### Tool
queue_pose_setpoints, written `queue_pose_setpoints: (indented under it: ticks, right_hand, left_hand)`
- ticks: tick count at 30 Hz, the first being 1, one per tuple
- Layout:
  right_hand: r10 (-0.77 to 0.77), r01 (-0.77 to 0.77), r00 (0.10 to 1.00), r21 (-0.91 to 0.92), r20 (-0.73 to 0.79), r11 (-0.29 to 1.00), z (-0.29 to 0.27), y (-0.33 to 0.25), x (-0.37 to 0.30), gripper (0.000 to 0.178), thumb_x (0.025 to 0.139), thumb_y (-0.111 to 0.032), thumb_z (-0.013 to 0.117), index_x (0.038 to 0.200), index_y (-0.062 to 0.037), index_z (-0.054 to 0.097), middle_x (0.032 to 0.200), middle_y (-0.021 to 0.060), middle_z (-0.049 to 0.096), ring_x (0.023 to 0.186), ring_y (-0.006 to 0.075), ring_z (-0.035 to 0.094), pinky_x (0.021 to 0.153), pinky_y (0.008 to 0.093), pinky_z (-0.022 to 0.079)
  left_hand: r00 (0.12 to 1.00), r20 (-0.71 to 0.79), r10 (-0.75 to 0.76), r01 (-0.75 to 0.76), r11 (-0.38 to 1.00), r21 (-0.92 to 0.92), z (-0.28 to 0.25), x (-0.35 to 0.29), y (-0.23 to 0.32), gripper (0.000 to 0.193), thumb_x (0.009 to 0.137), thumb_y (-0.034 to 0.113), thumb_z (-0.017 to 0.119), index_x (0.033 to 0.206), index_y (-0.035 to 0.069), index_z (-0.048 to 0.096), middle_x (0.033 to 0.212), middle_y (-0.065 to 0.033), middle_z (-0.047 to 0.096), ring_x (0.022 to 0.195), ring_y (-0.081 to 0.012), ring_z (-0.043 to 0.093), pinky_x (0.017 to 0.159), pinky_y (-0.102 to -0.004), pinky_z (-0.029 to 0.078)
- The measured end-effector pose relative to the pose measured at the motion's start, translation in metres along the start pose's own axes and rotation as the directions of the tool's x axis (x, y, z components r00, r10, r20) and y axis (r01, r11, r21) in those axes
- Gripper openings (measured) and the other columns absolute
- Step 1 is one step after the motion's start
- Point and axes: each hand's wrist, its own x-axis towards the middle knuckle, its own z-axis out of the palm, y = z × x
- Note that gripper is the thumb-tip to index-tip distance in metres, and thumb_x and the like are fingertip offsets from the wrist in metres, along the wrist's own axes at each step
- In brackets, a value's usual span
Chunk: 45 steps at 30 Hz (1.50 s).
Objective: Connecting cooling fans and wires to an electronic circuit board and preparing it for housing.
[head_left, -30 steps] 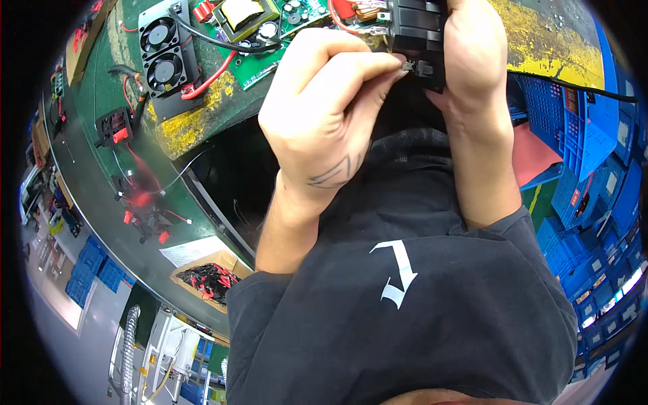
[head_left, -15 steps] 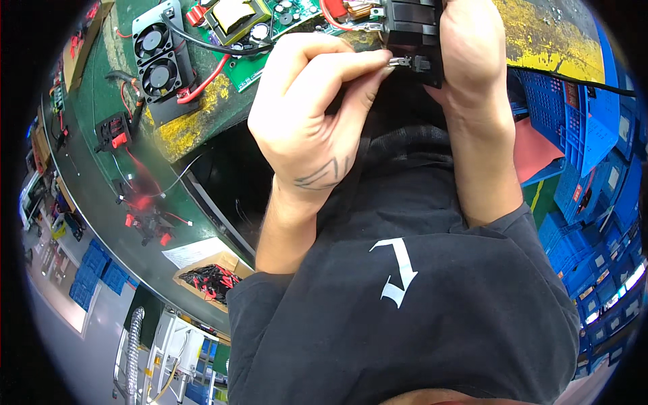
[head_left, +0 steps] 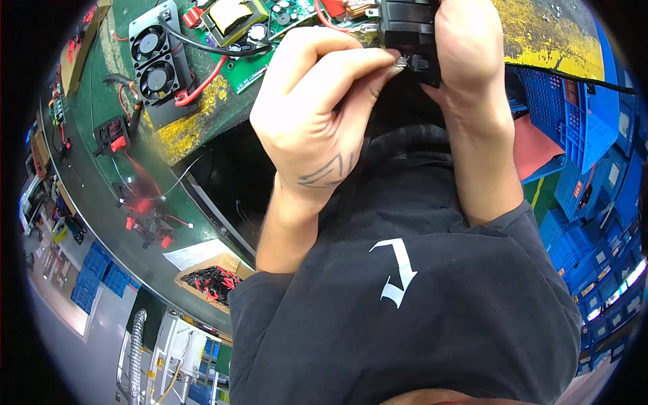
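Observation:
My left hand [head_left: 307, 115] is closed in a pinch, thumb against forefinger, at the metal terminal [head_left: 401, 61] of a small black socket. The fingertips cover most of that terminal. A black plastic panel [head_left: 407, 23] carries this socket and a larger ribbed black block above it. My right hand [head_left: 470, 50] grips the panel from its right side, the fingers mostly hidden behind it. Red wire and bare metal tabs show at the panel's left edge. Left of it lies a green circuit board [head_left: 246, 75] with a yellow-wrapped transformer [head_left: 233, 19].
A twin-fan unit [head_left: 160, 64] with black and red cables rests at the bench's left. Further left are small black parts with red connectors [head_left: 145, 219] and a carton of red and black leads [head_left: 212, 283]. Blue crates [head_left: 570, 121] stand at the right.
My left fingertips have moved slightly right, closer to the small socket. Less of the metal terminal shows now. My right hand and the panel have hardly moved.

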Motion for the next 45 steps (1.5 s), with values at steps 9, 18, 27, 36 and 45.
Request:
queue_pose_setpoints:
  ticks: [9,18,27,36,45]
  right_hand:
    - [0.011,-0.012,1.000,0.040,0.024,0.999,-0.002,-0.003,0.002,0.030,0.094,0.002,0.046,0.120,0.0126,0.057,0.138,0.0206,0.053,0.120,0.0232,0.053,0.107,0.0291,0.038]
    - [0.010,-0.011,1.000,0.069,0.012,0.998,0.001,-0.002,0.002,0.022,0.096,0.002,0.046,0.110,0.0114,0.060,0.139,0.0234,0.053,0.123,0.0256,0.053,0.108,0.0314,0.038]
    - [-0.181,0.184,0.983,0.156,-0.035,0.970,0.007,0.008,0.000,0.016,0.097,0.002,0.049,0.100,0.0103,0.062,0.140,0.0297,0.052,0.124,0.0311,0.054,0.109,0.0357,0.039]
    - [-0.493,0.493,0.870,-0.038,0.000,0.869,-0.003,0.038,0.001,0.014,0.095,0.002,0.052,0.100,0.0083,0.063,0.136,0.0362,0.052,0.109,0.0356,0.061,0.100,0.0379,0.047]
    - [-0.171,0.182,0.982,-0.180,0.073,0.967,0.005,0.002,-0.001,0.032,0.094,-0.002,0.050,0.124,0.0078,0.057,0.126,0.0250,0.059,0.108,0.0263,0.059,0.100,0.0314,0.045]
  left_hand:
    - [0.996,-0.011,-0.092,0.093,0.996,0.011,-0.002,-0.001,0.002,0.023,0.071,-0.003,0.086,0.092,0.002,0.077,0.085,-0.0085,0.064,0.076,-0.0206,0.064,0.067,-0.0283,0.052]
    - [0.992,-0.023,-0.127,0.126,0.992,-0.027,-0.003,-0.003,0.001,0.023,0.071,-0.003,0.086,0.092,0.002,0.078,0.086,-0.0074,0.065,0.076,-0.0191,0.064,0.067,-0.0276,0.052]
    - [0.999,-0.034,-0.019,0.020,1.000,0.018,0.001,-0.001,-0.001,0.021,0.071,-0.003,0.085,0.090,0.001,0.077,0.085,-0.0089,0.065,0.076,-0.0217,0.065,0.069,-0.0292,0.053]
    - [0.998,-0.065,0.001,0.002,0.999,0.050,0.006,0.000,0.004,0.020,0.069,-0.004,0.084,0.087,-0.001,0.076,0.083,-0.0104,0.065,0.077,-0.0241,0.066,0.071,-0.0309,0.054]
    - [0.990,-0.074,0.116,-0.108,0.989,0.101,0.010,0.000,-0.002,0.023,0.065,-0.005,0.081,0.087,-0.003,0.074,0.083,-0.0128,0.067,0.076,-0.0292,0.067,0.071,-0.0351,0.054]
